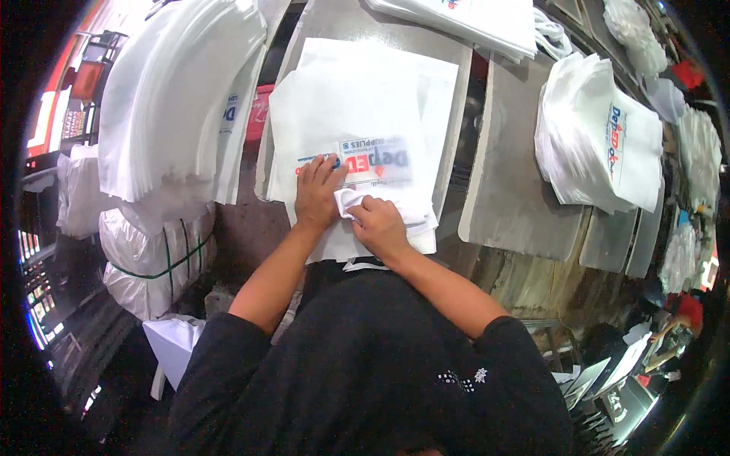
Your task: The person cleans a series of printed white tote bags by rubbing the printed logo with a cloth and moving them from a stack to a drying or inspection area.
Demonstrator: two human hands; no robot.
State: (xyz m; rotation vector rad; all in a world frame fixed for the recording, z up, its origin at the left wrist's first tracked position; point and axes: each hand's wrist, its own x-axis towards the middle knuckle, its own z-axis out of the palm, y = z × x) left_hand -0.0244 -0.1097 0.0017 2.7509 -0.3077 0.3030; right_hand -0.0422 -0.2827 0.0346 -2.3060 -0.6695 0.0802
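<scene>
In front of my body lies a white bag or sheet [350,91] with red and blue print, on top of other white sheets on a grey board [365,26]. My left hand [318,188] rests flat on its near part, fingers spread beside the print. Just to the right, my right hand [379,226] has its fingers closed on a bunched white cloth [350,201]. This cloth lies against the near end of the print. Whether it is a loose piece or a fold of the bag, I cannot tell.
Tall stacks of white bags stand at left [175,91] and right [585,137]. Another white stack [471,19] lies at the far edge. A white bundle [152,258] tied with green strap sits at left. At lower right, a person in red [684,313] is near white sheets.
</scene>
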